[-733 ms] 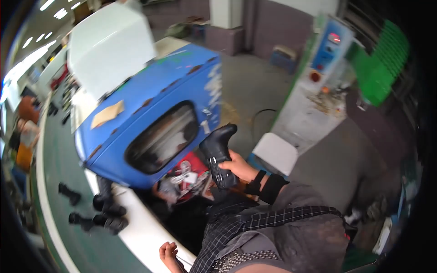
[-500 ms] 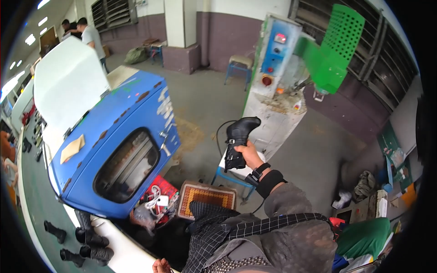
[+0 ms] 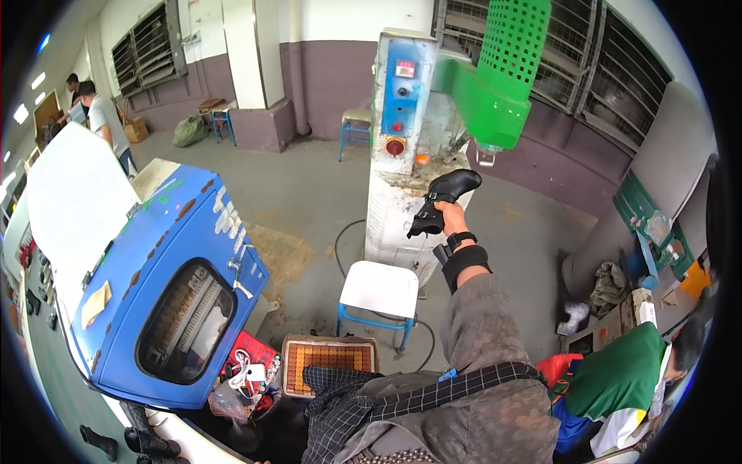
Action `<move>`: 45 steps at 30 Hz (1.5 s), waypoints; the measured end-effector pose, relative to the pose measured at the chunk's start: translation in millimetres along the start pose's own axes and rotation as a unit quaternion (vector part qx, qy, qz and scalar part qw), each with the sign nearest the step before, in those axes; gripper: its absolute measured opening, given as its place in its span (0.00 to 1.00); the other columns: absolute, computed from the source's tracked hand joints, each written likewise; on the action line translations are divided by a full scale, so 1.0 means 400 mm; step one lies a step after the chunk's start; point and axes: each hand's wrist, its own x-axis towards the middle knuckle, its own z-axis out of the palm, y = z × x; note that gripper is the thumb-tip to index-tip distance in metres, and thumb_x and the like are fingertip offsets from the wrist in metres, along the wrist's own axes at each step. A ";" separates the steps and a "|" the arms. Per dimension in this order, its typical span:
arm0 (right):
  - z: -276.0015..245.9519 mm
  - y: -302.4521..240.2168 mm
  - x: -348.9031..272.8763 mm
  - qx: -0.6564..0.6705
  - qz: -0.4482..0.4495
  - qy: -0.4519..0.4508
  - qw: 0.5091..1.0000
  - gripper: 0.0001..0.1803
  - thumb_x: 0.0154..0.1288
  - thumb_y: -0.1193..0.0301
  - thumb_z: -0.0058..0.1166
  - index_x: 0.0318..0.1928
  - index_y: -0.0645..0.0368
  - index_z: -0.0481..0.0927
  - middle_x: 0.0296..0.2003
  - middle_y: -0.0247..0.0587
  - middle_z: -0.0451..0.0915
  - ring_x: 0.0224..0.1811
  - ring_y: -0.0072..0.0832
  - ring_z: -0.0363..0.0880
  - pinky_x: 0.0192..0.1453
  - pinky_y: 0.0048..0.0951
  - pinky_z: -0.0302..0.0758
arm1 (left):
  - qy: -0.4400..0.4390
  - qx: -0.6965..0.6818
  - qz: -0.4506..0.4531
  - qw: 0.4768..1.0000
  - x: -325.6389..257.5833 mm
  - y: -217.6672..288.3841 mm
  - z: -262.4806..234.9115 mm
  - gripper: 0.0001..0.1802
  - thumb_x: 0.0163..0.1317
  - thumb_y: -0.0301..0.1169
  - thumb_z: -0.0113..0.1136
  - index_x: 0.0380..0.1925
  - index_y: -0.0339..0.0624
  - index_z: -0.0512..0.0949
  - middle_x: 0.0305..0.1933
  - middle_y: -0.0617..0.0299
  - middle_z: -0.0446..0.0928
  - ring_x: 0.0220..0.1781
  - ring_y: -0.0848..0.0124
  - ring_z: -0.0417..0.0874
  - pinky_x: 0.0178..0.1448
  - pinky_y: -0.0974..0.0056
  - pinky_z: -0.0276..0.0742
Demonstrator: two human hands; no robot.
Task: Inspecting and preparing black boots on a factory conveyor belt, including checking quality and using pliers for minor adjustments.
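My right hand point(image 3: 452, 216) is stretched forward and closed round the shaft of a black ankle boot point(image 3: 450, 188) with buckled straps. The boot is tilted, its rounded toe to the upper right. It is held in front of a tall white machine point(image 3: 396, 209) with a blue control panel, below and left of its green perforated guard point(image 3: 506, 85). Whether the boot touches the machine I cannot tell. Below the hand stands a white-topped stool point(image 3: 379, 289) with blue legs. My left hand is out of view past the lower edge.
A blue cabinet point(image 3: 166, 255) with an oval window stands at left beside a green conveyor point(image 3: 58, 387) carrying black boots point(image 3: 147, 441). A beaded seat mat point(image 3: 328, 367) lies near me. A cable point(image 3: 336, 247) runs over the floor. A person in green point(image 3: 610, 371) is close at right.
My right hand has carried the boot forward and to the right, toward the machine, and tipped it over further. The view has turned right. My left hand has dropped out of sight.
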 end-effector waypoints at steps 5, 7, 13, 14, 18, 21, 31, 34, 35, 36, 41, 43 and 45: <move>-0.027 -0.036 0.023 0.031 -0.007 0.017 0.999 0.18 0.53 0.83 0.53 0.47 0.74 0.71 0.37 0.50 0.79 0.33 0.41 0.81 0.39 0.40 0.79 | -0.029 0.001 0.028 0.999 -0.002 0.021 0.037 0.15 0.60 0.34 0.63 0.45 0.43 0.75 0.41 0.51 0.81 0.44 0.62 0.81 0.45 0.62 0.78; -0.029 -0.051 0.018 0.037 -0.012 0.019 0.999 0.19 0.52 0.83 0.53 0.47 0.74 0.71 0.38 0.50 0.79 0.34 0.41 0.81 0.39 0.39 0.80 | -0.026 0.022 0.030 0.999 -0.001 0.028 0.046 0.13 0.59 0.34 0.63 0.42 0.43 0.76 0.39 0.52 0.81 0.43 0.63 0.81 0.45 0.62 0.78; -0.051 -0.077 0.038 0.023 -0.049 0.003 0.999 0.20 0.51 0.83 0.53 0.48 0.72 0.71 0.37 0.48 0.79 0.34 0.40 0.81 0.39 0.39 0.80 | -0.030 0.050 0.036 0.998 0.015 0.031 0.055 0.12 0.57 0.35 0.64 0.39 0.45 0.77 0.37 0.55 0.81 0.38 0.67 0.79 0.41 0.64 0.74; -0.054 -0.080 0.043 0.026 -0.050 0.003 0.998 0.20 0.51 0.83 0.53 0.48 0.72 0.71 0.37 0.48 0.79 0.34 0.40 0.81 0.39 0.39 0.80 | -0.039 0.050 0.035 0.997 0.016 0.034 0.056 0.12 0.58 0.35 0.64 0.40 0.45 0.76 0.37 0.56 0.80 0.38 0.68 0.78 0.41 0.64 0.73; -0.051 -0.085 0.044 -0.025 -0.036 -0.008 0.999 0.21 0.50 0.83 0.54 0.47 0.72 0.72 0.37 0.48 0.79 0.34 0.39 0.81 0.39 0.38 0.80 | -0.068 0.075 0.044 0.994 -0.001 0.044 0.065 0.13 0.60 0.38 0.62 0.41 0.46 0.76 0.37 0.57 0.80 0.37 0.70 0.76 0.40 0.65 0.72; -0.046 -0.084 0.034 -0.034 -0.042 -0.008 0.999 0.21 0.49 0.83 0.55 0.47 0.72 0.72 0.37 0.48 0.79 0.33 0.39 0.81 0.39 0.37 0.79 | -0.084 0.083 0.048 0.992 -0.003 0.038 0.064 0.14 0.60 0.40 0.63 0.41 0.46 0.76 0.37 0.58 0.80 0.38 0.70 0.77 0.40 0.65 0.72; -0.025 -0.081 0.037 -0.030 -0.044 0.023 0.998 0.20 0.50 0.84 0.55 0.47 0.71 0.73 0.38 0.47 0.79 0.34 0.38 0.80 0.40 0.37 0.78 | -0.105 0.108 0.082 0.985 -0.005 0.031 0.074 0.11 0.61 0.40 0.63 0.37 0.47 0.77 0.34 0.60 0.80 0.36 0.72 0.77 0.41 0.64 0.74; -0.047 -0.073 0.061 -0.026 -0.054 0.023 0.998 0.19 0.51 0.84 0.54 0.47 0.70 0.73 0.38 0.47 0.79 0.34 0.37 0.80 0.40 0.37 0.78 | -0.111 0.129 0.107 0.979 0.003 0.022 0.070 0.10 0.61 0.39 0.63 0.36 0.47 0.77 0.34 0.60 0.80 0.36 0.72 0.77 0.42 0.64 0.75; -0.046 -0.070 0.063 -0.023 -0.060 0.015 0.998 0.19 0.51 0.84 0.54 0.47 0.70 0.73 0.38 0.47 0.79 0.34 0.37 0.80 0.41 0.37 0.78 | -0.124 0.205 0.236 0.942 0.006 0.017 0.065 0.10 0.60 0.39 0.63 0.35 0.46 0.77 0.34 0.60 0.80 0.36 0.72 0.77 0.42 0.64 0.75; -0.046 -0.067 0.065 -0.023 -0.060 0.014 0.998 0.19 0.51 0.84 0.54 0.47 0.70 0.73 0.38 0.47 0.79 0.34 0.37 0.80 0.41 0.37 0.78 | -0.133 0.276 0.360 0.881 0.008 0.013 0.062 0.10 0.60 0.39 0.64 0.34 0.46 0.77 0.34 0.60 0.80 0.36 0.72 0.77 0.41 0.64 0.75; -0.036 -0.068 0.051 -0.014 -0.059 0.018 0.998 0.19 0.51 0.83 0.54 0.47 0.70 0.73 0.37 0.46 0.80 0.34 0.37 0.81 0.40 0.36 0.78 | -0.099 0.117 0.104 0.983 -0.019 0.041 0.090 0.09 0.59 0.36 0.65 0.32 0.45 0.78 0.33 0.60 0.80 0.35 0.72 0.77 0.40 0.65 0.75; -0.039 -0.070 0.053 -0.012 -0.060 0.016 0.998 0.18 0.51 0.83 0.54 0.46 0.70 0.73 0.37 0.46 0.80 0.34 0.37 0.81 0.40 0.37 0.78 | -0.086 0.091 0.078 0.989 -0.021 0.043 0.095 0.08 0.58 0.35 0.65 0.32 0.44 0.78 0.32 0.60 0.79 0.35 0.72 0.77 0.39 0.65 0.75; -0.038 -0.069 0.053 -0.010 -0.060 0.012 0.998 0.18 0.51 0.83 0.54 0.46 0.70 0.73 0.37 0.46 0.80 0.34 0.37 0.81 0.40 0.37 0.78 | -0.086 0.072 0.073 0.991 -0.023 0.042 0.097 0.08 0.57 0.33 0.66 0.32 0.43 0.78 0.32 0.61 0.79 0.35 0.72 0.77 0.39 0.65 0.75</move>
